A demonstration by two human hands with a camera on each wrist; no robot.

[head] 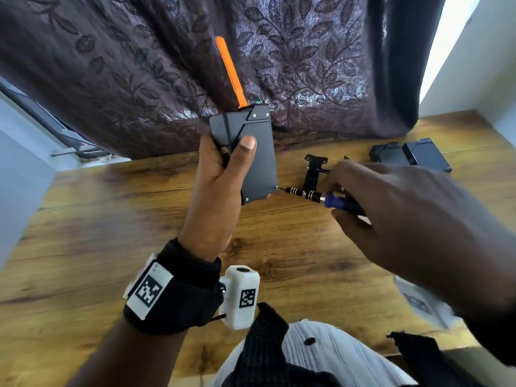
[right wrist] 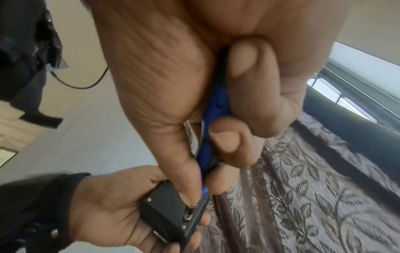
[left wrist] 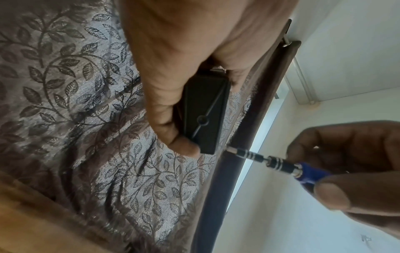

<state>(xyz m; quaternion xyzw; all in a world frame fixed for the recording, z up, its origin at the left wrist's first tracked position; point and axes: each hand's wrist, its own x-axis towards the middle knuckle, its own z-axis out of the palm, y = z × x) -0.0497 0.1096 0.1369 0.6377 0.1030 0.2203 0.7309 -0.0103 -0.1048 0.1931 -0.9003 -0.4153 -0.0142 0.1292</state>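
Your left hand (head: 220, 174) is wrapped round the black rectangular plastic box (head: 258, 163), with the thumb pressed flat on its ribbed front face and the fingers curled behind. It holds the box upright in the air above the wooden table (head: 111, 219). Judge the box as light, stiff and hollow. Its shell should take a firm squeeze, but the fine ribbing gives only modest grip, so hold it by the long side edges low down, close to the corner being worked, where it cannot twist. Leave alone the orange flat plastic strip (head: 230, 72) standing out of its top; it looks thin and likely to flex or snap. At the lower right corner sits a small silver screw (head: 276, 187), and the tip of the blue-handled precision screwdriver (head: 307, 194) meets it nearly side-on. Your right hand (head: 405, 213) pinches that blue handle between thumb and fingertips. The slim knurled shaft will roll easily, so push along its axis or the bit may slip. Behind, on the table, lie a black clamp-like bracket (head: 314, 169) and two dark cases (head: 410, 156), with a brown leaf-patterned curtain (head: 139, 65) beyond.
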